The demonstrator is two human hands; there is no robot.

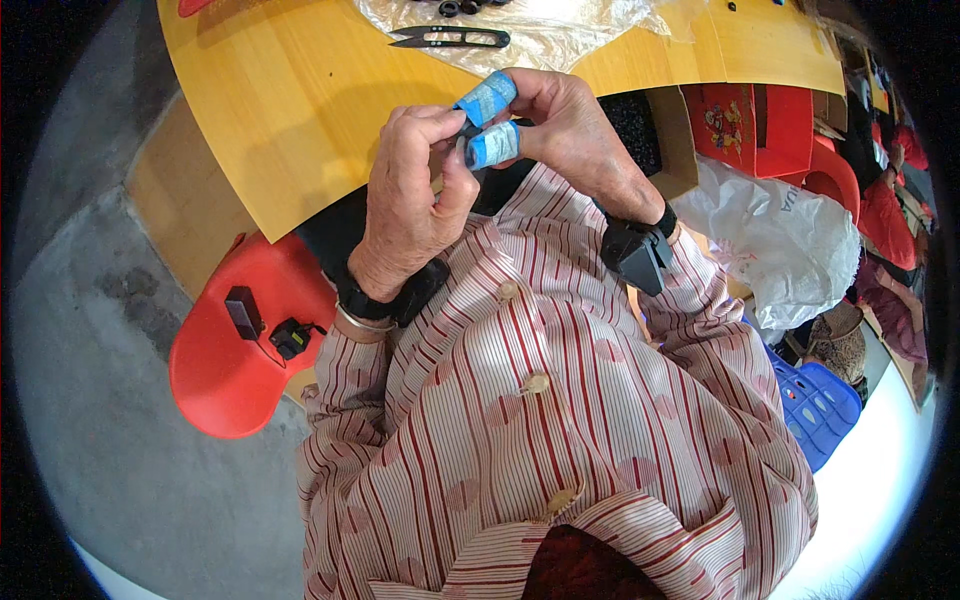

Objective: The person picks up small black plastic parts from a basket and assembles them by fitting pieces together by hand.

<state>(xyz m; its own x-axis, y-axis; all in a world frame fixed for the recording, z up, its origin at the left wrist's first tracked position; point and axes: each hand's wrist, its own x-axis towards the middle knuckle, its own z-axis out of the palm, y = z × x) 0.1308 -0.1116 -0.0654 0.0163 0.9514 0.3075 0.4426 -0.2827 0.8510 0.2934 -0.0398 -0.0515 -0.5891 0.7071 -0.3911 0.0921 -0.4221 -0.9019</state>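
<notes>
left hand [410, 195] and right hand [585, 138]: fingertips pinch a small dark piece [467, 130], mostly hidden, by the near edge of the tabletop [270, 120], apparently for fine control | blue tape [486, 98]: wraps right thumb and forefinger, probably protective | thread snips [452, 37]: just beyond, presumably for easy reach

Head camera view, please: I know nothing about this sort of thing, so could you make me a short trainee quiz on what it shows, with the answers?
1. True or false: A small dark piece shows between the fingertips of the left hand and the right hand.

2. Multiple choice: Where is the blue wrapping?
A) On a finger and thumb of the left hand
B) On a finger and thumb of the right hand
C) Around both wrists

3. Fill in the blank: The black snips lie near the ____ edge of the picture.

Key: 1. True. 2. B. 3. Top.
</notes>
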